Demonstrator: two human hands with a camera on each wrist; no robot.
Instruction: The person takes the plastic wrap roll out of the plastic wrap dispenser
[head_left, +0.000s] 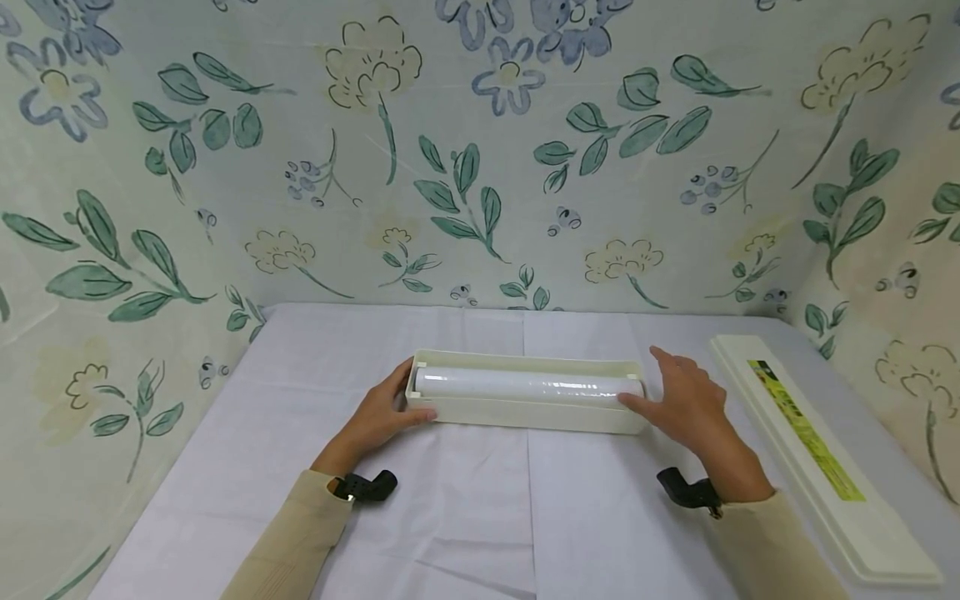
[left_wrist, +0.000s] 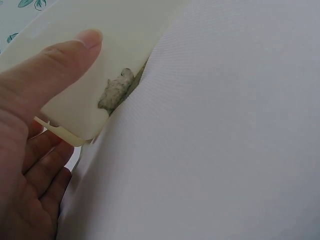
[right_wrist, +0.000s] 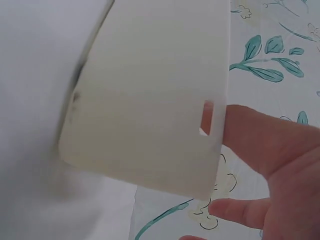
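Note:
A long cream plastic-wrap dispenser box (head_left: pixel 525 416) lies crosswise on the table, its top off. Inside it lies a shiny white roll of plastic wrap (head_left: pixel 517 384). My left hand (head_left: pixel 386 408) grips the box's left end, thumb on the front wall and fingers round the end; the left wrist view shows a grey putty-like lump (left_wrist: pixel 117 91) low on that wall. At the other end, my right hand (head_left: pixel 686 400) reaches its thumb over the front rim onto the roll's right end. Its other fingers extend beyond the box, apart from it. A small slot (right_wrist: pixel 206 118) pierces the wall there.
A long cream lid (head_left: pixel 810 467) with a yellow-green label lies at the right, slanting toward the front. White cloth (head_left: pixel 465 508) with creases covers the table. Floral fabric (head_left: pixel 480 208) hangs behind the table and along both sides.

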